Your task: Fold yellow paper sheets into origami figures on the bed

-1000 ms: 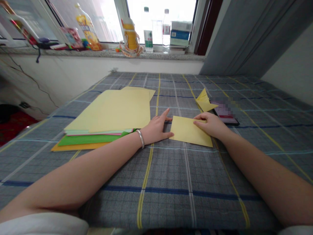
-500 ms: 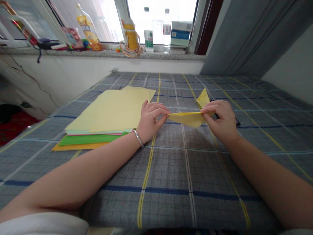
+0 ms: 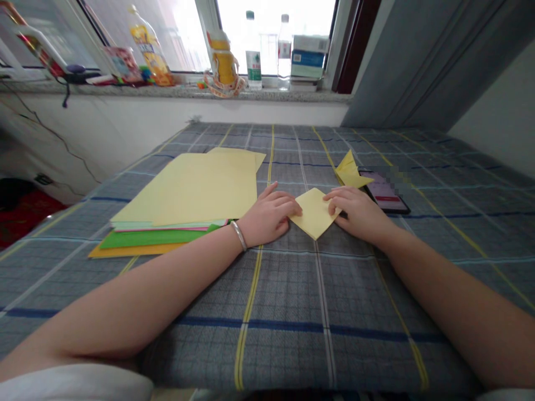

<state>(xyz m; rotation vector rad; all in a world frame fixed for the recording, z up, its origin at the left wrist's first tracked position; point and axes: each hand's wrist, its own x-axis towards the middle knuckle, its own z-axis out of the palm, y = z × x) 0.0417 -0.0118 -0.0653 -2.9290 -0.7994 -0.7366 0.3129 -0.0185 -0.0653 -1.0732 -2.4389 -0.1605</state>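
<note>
Spreading across most of the frame, a checked cover carries everything here. At centre left lies a paper stack, pale yellow on top, with green and orange sheets showing beneath. At upper right, a phone lies just beside a folded yellow piece. The left hand and right hand lie flat on the cover, about equally near the yellow square between them. The square sits as a diamond at centre, with 1 corner pointing toward the person and no clear long axis. The left fingers are slightly spread against its left corner, and the right fingers rest on its right side, neither pinching it.
</note>
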